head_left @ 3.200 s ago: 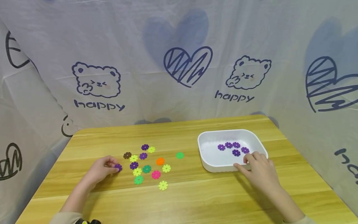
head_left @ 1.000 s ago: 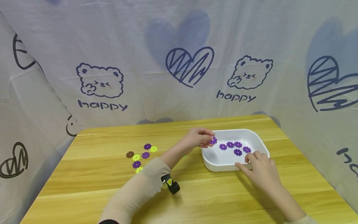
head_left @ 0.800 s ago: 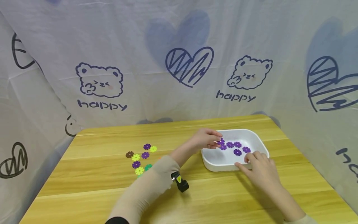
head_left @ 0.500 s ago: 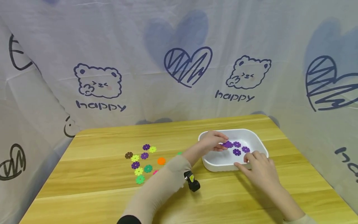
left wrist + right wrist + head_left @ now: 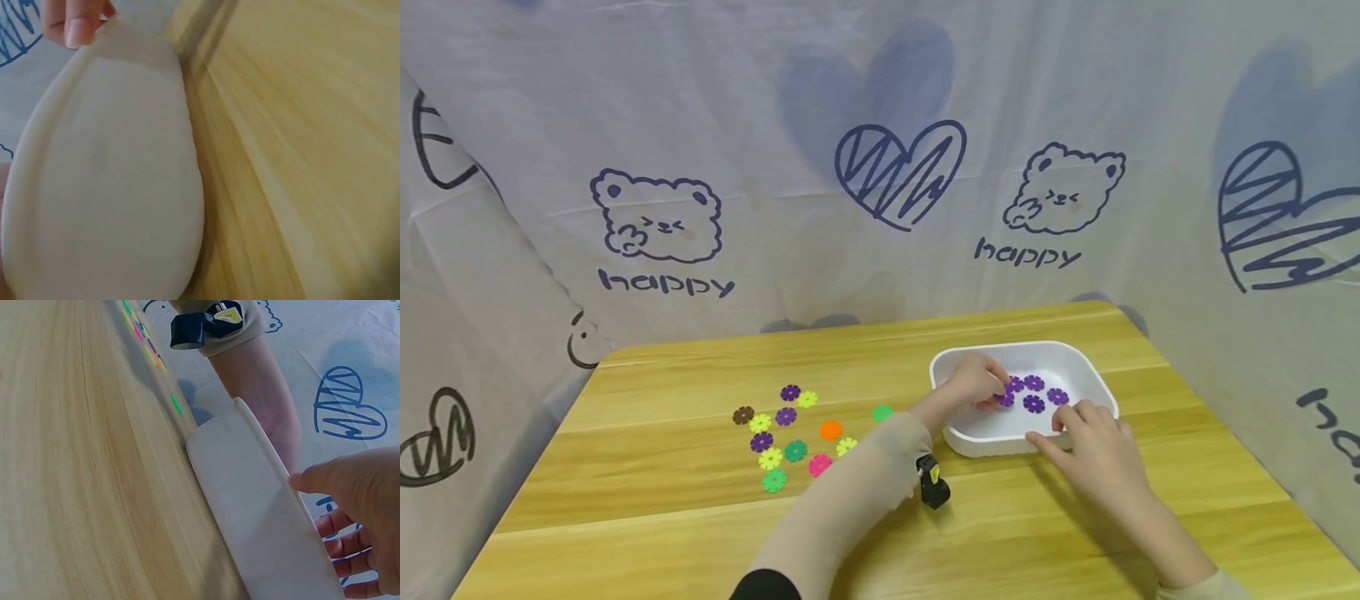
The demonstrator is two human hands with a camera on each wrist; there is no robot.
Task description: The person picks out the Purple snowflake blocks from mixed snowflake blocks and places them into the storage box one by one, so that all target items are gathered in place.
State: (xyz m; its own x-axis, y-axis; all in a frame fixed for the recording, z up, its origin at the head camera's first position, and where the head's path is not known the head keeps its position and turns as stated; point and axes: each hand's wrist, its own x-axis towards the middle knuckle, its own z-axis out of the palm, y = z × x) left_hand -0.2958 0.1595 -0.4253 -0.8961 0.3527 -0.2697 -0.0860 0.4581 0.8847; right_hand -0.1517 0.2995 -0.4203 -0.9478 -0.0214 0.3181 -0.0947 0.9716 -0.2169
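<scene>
In the head view my left hand (image 5: 979, 380) reaches over the near left side of a white plastic tray (image 5: 985, 451). Its fingers pinch a purple snowflake disc (image 5: 1005, 399) low inside the tray, partly covered by the fingertips. Several other purple snowflake discs (image 5: 1033, 404) lie flat on the tray floor just beyond. My right hand (image 5: 1099, 446) grips the tray's near rim toward the right corner; in the right wrist view its thumb (image 5: 307, 479) presses the outer edge while the fingers sit inside. The left wrist view is mostly the tray's outer wall (image 5: 112, 162).
Left of the tray, loose snowflake discs lie spread on the wooden table (image 5: 647, 467): yellow (image 5: 771, 458), green (image 5: 774, 480), pink (image 5: 820, 465), orange (image 5: 831, 430), brown (image 5: 743, 415) and dark purple (image 5: 762, 442). My left sleeve (image 5: 857, 492) crosses over part of that group. A printed curtain (image 5: 790, 275) hangs behind.
My left hand has carried a purple snowflake disc from the left side of the table across into the tray and lowered there. My right hand has stayed on the tray rim.
</scene>
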